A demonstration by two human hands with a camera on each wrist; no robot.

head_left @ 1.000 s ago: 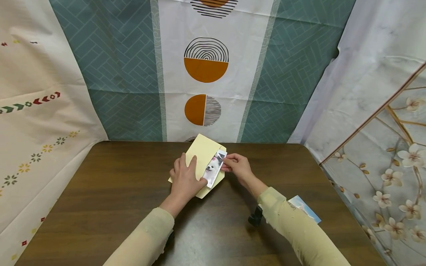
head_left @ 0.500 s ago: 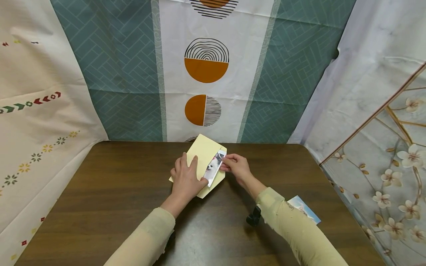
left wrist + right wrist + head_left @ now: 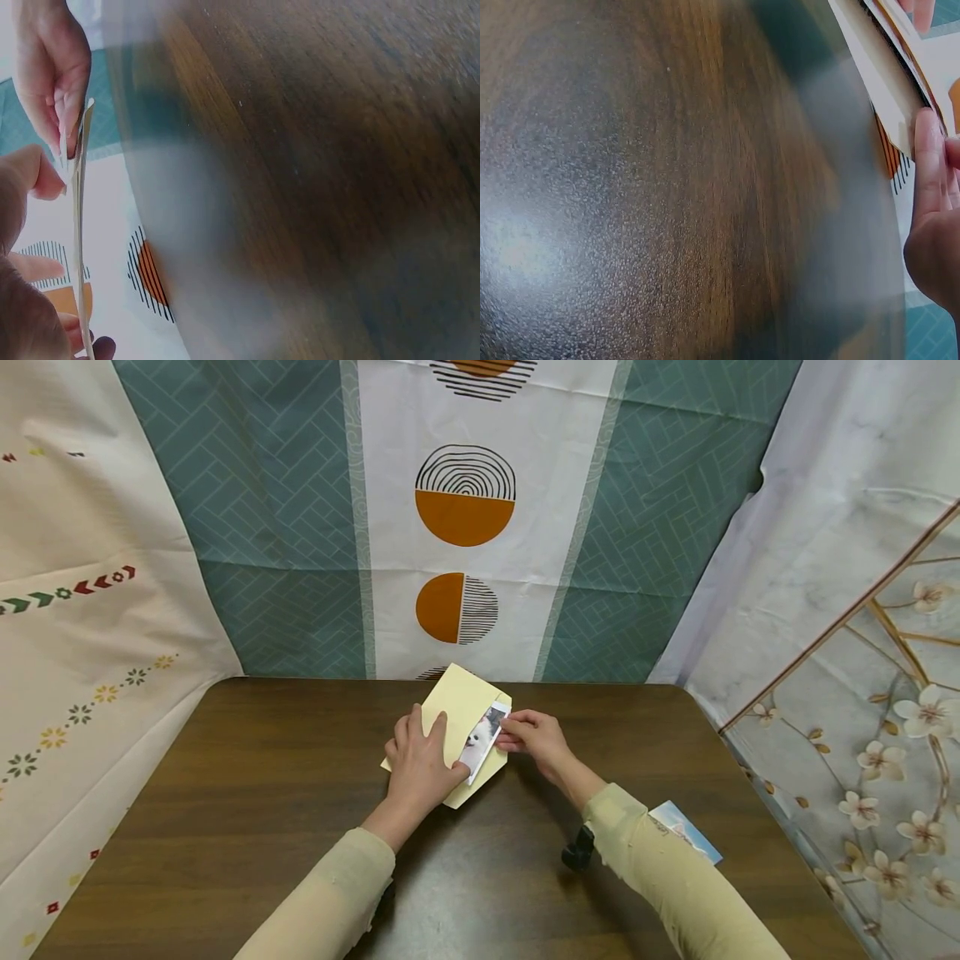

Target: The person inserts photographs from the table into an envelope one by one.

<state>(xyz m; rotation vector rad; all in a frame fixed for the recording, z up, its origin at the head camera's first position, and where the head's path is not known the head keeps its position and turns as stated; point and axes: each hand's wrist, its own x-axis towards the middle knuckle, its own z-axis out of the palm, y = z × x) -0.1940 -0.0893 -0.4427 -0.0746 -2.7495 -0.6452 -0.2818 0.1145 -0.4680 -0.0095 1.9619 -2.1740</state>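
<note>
Left hand (image 3: 418,762) gripping envelope (image 3: 459,703), right hand (image 3: 542,743) pinching photo's (image 3: 482,740) edge

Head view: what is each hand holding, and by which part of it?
The left hand grips the pale yellow envelope by its left side; the right hand pinches the dog photo by its right edge, toward the upper end.

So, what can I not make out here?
Head: part of the white-bordered dog photo, behind the right hand.
Head: part of the blue paper card, behind the pale fabric sleeve.
Left wrist: faces of the pale-yellow paper envelope, edge-on.
Right wrist: part of that hand, past the frame's edge.
</note>
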